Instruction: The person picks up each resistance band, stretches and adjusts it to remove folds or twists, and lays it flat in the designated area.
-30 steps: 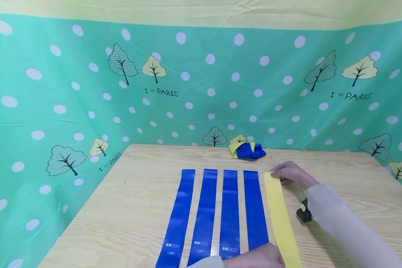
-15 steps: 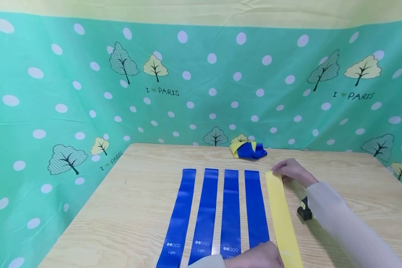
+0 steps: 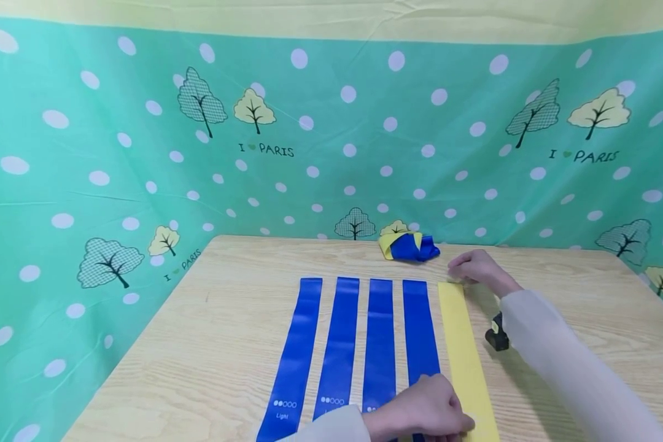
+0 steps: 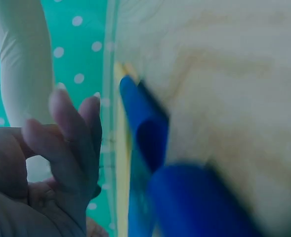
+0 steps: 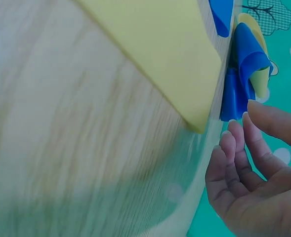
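Several blue resistance bands, one of them the leftmost band (image 3: 300, 344) printed "Light", lie flat side by side in the head view. To their right lies a yellow resistance band (image 3: 464, 350). My left hand (image 3: 428, 408) hovers over the near part of the rightmost blue band and the yellow one. In the left wrist view its fingers (image 4: 68, 143) are loosely bent, with nothing visible between them. Just beyond the yellow band's far end is my right hand (image 3: 477, 270). Its relaxed fingers (image 5: 217, 170) hold nothing and are apart from the band.
A crumpled bundle of blue and yellow bands (image 3: 411, 247) sits at the back of the wooden table (image 3: 199, 344). A small black object (image 3: 496, 334) is partly behind the right sleeve. Behind the table hangs a green dotted curtain (image 3: 265, 202).
My right hand has let go of the yellow band's far end and risen slightly away. My left hand has lifted and moved a little up. The bands stay in place.
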Demonstrator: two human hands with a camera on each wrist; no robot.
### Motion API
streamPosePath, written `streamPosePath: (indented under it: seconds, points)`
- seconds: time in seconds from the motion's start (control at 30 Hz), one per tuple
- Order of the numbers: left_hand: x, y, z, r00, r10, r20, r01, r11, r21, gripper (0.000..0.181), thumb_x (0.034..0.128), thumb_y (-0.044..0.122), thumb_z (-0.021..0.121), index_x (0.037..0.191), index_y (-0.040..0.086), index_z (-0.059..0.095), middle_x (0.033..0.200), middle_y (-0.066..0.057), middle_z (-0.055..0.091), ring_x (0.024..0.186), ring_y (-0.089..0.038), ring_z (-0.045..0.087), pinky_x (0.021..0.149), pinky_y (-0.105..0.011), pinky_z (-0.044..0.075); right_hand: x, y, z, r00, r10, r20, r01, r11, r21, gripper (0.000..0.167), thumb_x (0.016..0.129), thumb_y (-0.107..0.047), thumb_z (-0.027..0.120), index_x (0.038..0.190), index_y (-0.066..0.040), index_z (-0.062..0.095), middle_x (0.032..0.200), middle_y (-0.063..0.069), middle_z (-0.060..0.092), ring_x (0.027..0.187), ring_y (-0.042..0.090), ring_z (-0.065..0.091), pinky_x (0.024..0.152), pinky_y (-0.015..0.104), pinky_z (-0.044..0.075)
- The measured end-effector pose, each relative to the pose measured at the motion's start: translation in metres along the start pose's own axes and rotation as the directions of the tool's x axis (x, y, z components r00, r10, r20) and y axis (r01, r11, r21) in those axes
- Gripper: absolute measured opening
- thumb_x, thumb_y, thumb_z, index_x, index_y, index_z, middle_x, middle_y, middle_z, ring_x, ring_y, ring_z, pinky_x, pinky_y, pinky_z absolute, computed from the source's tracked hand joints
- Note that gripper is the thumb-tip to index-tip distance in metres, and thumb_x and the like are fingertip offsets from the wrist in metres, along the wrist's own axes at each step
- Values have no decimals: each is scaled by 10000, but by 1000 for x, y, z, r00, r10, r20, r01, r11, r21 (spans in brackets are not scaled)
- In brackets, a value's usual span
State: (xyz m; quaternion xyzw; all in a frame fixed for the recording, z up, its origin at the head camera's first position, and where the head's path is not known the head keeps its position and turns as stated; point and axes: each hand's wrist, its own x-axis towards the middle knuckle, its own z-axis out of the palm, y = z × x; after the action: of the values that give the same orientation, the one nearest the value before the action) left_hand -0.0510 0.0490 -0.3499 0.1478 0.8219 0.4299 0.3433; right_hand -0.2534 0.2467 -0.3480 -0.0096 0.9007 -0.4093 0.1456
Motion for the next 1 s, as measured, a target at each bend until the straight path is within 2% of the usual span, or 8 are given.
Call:
streamPosePath:
  seconds: [0.07,0.17,0.33,0.43,0.57,0.67,0.77,1.0]
  points:
    - [0,2,-7,1000,6,2,-6,1000,-23,335,880,211,635,584,59,675,451,19,569,363,-61,484,365,-216,429,3,-2,2,1000,1,4,-1,1000,22,385,896,-133,600,1193,110,566,763,-18,576,674,117,501,642,276,465]
    - [2,2,-18,1000,22,0,-22,998,-57,296,901,190,609,653,52,693,507,-20,623,375,-74,508,365,-230,439,8,-5,7,1000,4,4,-4,999,53,380,905,-124,596,1197,117,556,753,-38,567,658,102,502,633,266,469]
    - [8,2,-33,996,32,-82,-35,999,-35,264,903,164,597,671,68,678,532,-12,638,398,-97,532,375,-224,401,17,-11,15,1000,-15,-20,16,996,86,373,902,-96,603,1194,128,543,768,-2,579,647,106,510,614,268,470]
    - [13,3,-41,992,16,-127,-21,999,-34,262,904,156,596,669,66,669,536,-8,635,412,-118,545,388,-227,386,20,-15,20,998,-31,-62,36,996,82,376,887,-98,618,1187,116,543,875,66,605,708,129,531,636,269,475]
    - [19,6,-58,980,18,-198,-19,1000,-3,217,904,148,593,723,60,673,563,-16,645,446,-145,575,449,-261,445,25,-22,28,991,-53,-124,58,997,40,374,847,-93,660,1164,79,560,1019,146,597,830,185,544,692,259,472]
    - [26,10,-74,966,16,-257,-10,1000,25,187,918,167,587,788,61,669,593,-12,656,487,-159,606,483,-286,474,29,-29,36,985,-77,-155,78,997,3,365,814,-68,689,1133,67,573,1010,152,585,870,219,527,713,263,453]
    - [33,11,-91,955,11,-296,-6,1000,18,169,930,178,582,833,59,652,635,-31,678,537,-198,641,484,-284,474,33,-35,43,979,-101,-176,96,995,-35,360,796,-55,702,1108,79,581,1003,175,589,879,252,532,721,290,454]
    - [53,-1,-122,933,8,-359,2,1000,29,176,941,156,534,846,43,631,738,-76,711,609,-200,663,499,-256,457,41,-38,54,975,-90,-203,70,992,-102,401,801,-105,721,1129,92,599,1175,255,598,986,311,563,832,389,490]
